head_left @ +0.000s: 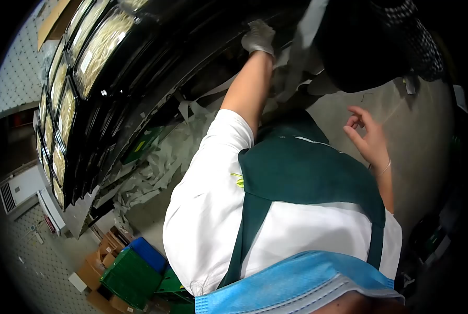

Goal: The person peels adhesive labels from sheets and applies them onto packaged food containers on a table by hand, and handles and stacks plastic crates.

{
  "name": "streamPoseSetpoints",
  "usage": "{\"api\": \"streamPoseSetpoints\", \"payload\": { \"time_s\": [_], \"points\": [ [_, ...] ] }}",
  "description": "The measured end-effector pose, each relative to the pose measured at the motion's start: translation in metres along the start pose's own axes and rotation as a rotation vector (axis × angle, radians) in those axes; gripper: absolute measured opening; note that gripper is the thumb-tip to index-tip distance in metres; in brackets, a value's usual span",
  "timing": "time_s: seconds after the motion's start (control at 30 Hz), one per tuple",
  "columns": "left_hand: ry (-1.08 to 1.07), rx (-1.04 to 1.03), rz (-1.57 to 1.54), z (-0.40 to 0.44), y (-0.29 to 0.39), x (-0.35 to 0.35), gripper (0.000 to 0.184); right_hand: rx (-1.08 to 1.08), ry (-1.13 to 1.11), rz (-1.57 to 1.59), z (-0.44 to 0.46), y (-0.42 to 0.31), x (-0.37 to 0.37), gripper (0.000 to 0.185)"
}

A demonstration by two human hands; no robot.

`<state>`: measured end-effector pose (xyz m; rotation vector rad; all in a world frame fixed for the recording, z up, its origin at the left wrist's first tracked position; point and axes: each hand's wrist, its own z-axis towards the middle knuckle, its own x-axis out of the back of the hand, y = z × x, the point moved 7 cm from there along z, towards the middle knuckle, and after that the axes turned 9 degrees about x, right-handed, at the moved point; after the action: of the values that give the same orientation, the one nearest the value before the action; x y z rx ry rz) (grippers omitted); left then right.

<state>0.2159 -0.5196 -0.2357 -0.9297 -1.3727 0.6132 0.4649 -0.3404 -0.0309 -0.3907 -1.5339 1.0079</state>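
Note:
My left hand [258, 37], in a pale thin glove, reaches far forward to the dark surface beside the stacked black trays [124, 73]. Its fingers look curled in, and whatever they may grip is hidden. A long white strip [308, 26] hangs just right of it. My right hand [369, 137] has no glove and hovers over the grey floor, its fingers loosely bent and apart, with nothing in them. Pale, noodle-like strands [102, 49] under clear film fill the trays.
Crumpled whitish strips [158, 154] lie heaped below the tray stack. At the lower left stand a green crate [132, 277], a blue crate [147, 252] and cardboard boxes [93, 267]. A dark shape with a checkered part [422, 47] is at the upper right.

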Motion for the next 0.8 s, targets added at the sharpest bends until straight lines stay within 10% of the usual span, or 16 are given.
{"api": "streamPoseSetpoints", "payload": {
  "time_s": [0.07,0.2,0.4,0.57,0.67,0.8],
  "points": [
    [-0.359,0.483,-1.309,0.004,-0.020,-0.016,0.029,-0.017,0.012,-0.011,-0.009,0.021,0.015,0.037],
    [-0.564,0.749,-1.531,-0.009,-0.027,-0.012,0.035,-0.051,0.012,-0.031,-0.030,0.084,0.049,0.036],
    [-0.201,0.954,-1.684,-0.043,-0.040,0.007,0.032,-0.018,-0.025,0.016,-0.063,0.213,0.130,0.035],
    [-0.170,0.822,-1.703,-0.078,-0.003,0.112,0.030,-0.541,0.478,-0.102,-0.187,0.436,0.193,0.030],
    [-0.297,0.518,-1.680,-0.036,0.074,0.180,0.029,-1.172,-0.200,-0.290,-0.336,0.488,0.132,0.053],
    [-0.447,0.040,-1.589,0.015,0.181,0.271,0.028,-1.341,-0.175,-0.034,-0.438,0.460,0.079,0.051]
  ]
}}
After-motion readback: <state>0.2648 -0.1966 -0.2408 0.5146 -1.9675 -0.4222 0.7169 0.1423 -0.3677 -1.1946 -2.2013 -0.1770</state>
